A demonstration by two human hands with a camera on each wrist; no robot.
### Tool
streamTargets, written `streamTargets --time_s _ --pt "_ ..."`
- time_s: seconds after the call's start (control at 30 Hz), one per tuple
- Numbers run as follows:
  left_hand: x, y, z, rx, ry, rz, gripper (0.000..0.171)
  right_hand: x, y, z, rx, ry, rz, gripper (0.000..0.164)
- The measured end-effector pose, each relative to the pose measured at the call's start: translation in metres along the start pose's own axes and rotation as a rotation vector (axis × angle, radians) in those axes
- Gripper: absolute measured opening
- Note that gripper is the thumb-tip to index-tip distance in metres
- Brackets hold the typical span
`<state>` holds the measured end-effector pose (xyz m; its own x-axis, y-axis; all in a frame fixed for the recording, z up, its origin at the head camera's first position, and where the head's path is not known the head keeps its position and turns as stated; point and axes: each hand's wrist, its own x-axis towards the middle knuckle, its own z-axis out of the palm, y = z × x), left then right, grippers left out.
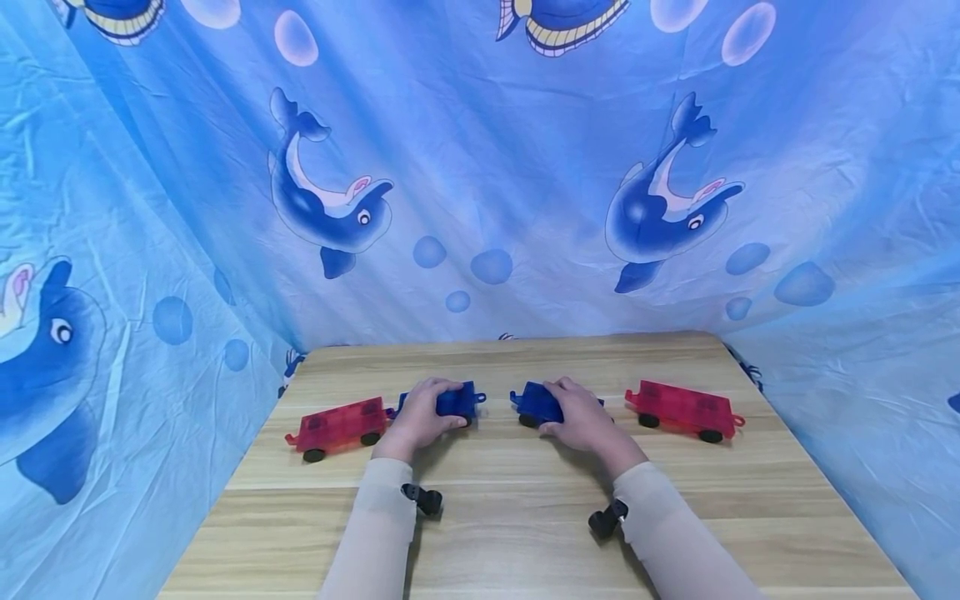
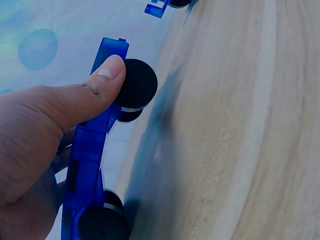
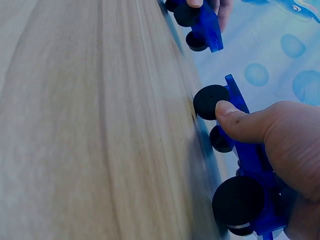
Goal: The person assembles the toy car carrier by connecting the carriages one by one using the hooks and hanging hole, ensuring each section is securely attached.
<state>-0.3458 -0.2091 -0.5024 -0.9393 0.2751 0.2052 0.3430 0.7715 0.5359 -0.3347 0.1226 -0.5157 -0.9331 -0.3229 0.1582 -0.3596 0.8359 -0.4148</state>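
My left hand (image 1: 424, 422) grips a translucent blue toy train car (image 1: 454, 402) from above, thumb on the near side. In the left wrist view that thumb lies beside a black wheel (image 2: 137, 82), and the other fingers are partly hidden behind the car. A second blue toy train car (image 1: 537, 403) is in my right hand (image 1: 583, 418), with the thumb against its wheel (image 3: 210, 102) in the right wrist view. The two blue cars stand apart, the hooked end of one facing the looped end of the other across a short gap.
A red toy train car (image 1: 341, 427) stands left of the left blue car, its end right at that car's end. Another red car (image 1: 684, 408) stands to the right, apart from my right hand. The wooden table (image 1: 517, 517) ends at a blue dolphin-print curtain (image 1: 495, 192).
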Motion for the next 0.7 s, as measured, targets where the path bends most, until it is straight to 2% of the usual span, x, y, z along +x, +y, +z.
streamTargets --time_s 0.7 --pt "-0.0002 -0.003 0.0001 0.003 0.005 -0.017 0.064 0.01 -0.0109 0.0049 -0.01 -0.015 -0.008 0.091"
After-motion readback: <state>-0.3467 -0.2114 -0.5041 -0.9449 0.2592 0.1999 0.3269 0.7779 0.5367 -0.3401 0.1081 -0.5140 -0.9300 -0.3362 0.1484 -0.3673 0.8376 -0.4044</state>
